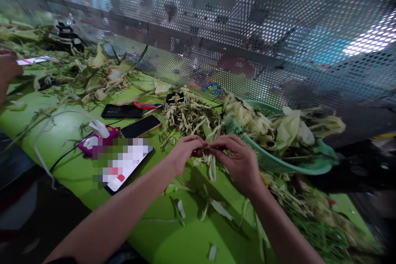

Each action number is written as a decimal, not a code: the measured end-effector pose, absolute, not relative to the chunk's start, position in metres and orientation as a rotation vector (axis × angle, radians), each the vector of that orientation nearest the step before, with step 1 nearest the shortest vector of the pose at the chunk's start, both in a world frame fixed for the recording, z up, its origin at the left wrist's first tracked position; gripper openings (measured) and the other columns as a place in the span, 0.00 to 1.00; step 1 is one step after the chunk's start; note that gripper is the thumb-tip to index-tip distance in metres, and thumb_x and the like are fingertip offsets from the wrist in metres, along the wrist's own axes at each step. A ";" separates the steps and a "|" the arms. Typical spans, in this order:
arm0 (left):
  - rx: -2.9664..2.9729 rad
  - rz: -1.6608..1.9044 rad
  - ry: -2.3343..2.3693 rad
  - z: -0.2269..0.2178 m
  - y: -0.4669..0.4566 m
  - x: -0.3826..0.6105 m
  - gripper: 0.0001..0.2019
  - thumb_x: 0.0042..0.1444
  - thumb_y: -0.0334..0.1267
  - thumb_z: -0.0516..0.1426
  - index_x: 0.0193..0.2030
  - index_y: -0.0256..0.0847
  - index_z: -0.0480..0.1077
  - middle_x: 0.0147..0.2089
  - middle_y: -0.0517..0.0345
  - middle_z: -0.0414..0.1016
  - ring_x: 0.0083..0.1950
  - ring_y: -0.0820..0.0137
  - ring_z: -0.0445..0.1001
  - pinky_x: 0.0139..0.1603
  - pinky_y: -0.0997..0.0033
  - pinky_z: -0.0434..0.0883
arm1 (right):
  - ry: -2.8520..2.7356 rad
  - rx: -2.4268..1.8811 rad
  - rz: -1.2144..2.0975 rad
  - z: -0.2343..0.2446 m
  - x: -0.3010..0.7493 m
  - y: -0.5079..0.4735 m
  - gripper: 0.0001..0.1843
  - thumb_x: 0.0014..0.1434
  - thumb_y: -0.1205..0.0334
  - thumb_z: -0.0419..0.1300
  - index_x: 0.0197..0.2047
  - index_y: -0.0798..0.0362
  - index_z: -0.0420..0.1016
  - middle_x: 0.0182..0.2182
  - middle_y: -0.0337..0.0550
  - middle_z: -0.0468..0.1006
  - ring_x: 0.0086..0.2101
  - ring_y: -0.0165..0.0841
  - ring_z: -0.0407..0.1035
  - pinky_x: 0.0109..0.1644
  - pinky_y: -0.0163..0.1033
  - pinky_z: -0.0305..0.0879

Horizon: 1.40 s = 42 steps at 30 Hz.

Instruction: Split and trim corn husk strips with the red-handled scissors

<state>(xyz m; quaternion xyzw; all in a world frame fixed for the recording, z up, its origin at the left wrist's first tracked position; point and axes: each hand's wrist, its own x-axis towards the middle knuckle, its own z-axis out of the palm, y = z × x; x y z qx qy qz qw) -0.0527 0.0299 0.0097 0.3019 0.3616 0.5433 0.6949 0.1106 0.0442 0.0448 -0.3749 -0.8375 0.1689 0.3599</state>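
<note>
In the head view my left hand and my right hand meet above the green table, fingertips pinched close together. Between them is a thin pale strip of corn husk, mostly covered by the fingers. Just beyond my hands lies a heap of short husk scraps. Below them, loose husk pieces are scattered on the tabletop. A green plastic basket of corn husks stands right of my right hand.
To the left lie a lit phone, a dark phone, a black case, a red cutter knife and a purple power strip with a white cable. Perforated metal borders the back. Another person's hand is far left.
</note>
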 end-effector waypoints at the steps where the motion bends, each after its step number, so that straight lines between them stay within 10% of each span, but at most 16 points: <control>1: 0.673 1.207 0.808 0.011 0.030 -0.053 0.03 0.43 0.34 0.59 0.25 0.37 0.70 0.26 0.60 0.70 0.28 0.76 0.66 0.34 0.73 0.63 | -2.171 -0.958 0.424 0.045 0.111 0.044 0.04 0.58 0.64 0.60 0.35 0.50 0.77 0.34 0.43 0.75 0.36 0.35 0.70 0.40 0.38 0.67; 42: 0.878 1.302 0.972 0.011 0.031 -0.048 0.08 0.45 0.40 0.62 0.28 0.37 0.71 0.26 0.62 0.70 0.29 0.75 0.66 0.34 0.74 0.63 | -2.137 -1.033 0.527 0.043 0.107 0.043 0.04 0.57 0.61 0.60 0.33 0.52 0.75 0.29 0.42 0.77 0.31 0.34 0.71 0.36 0.39 0.67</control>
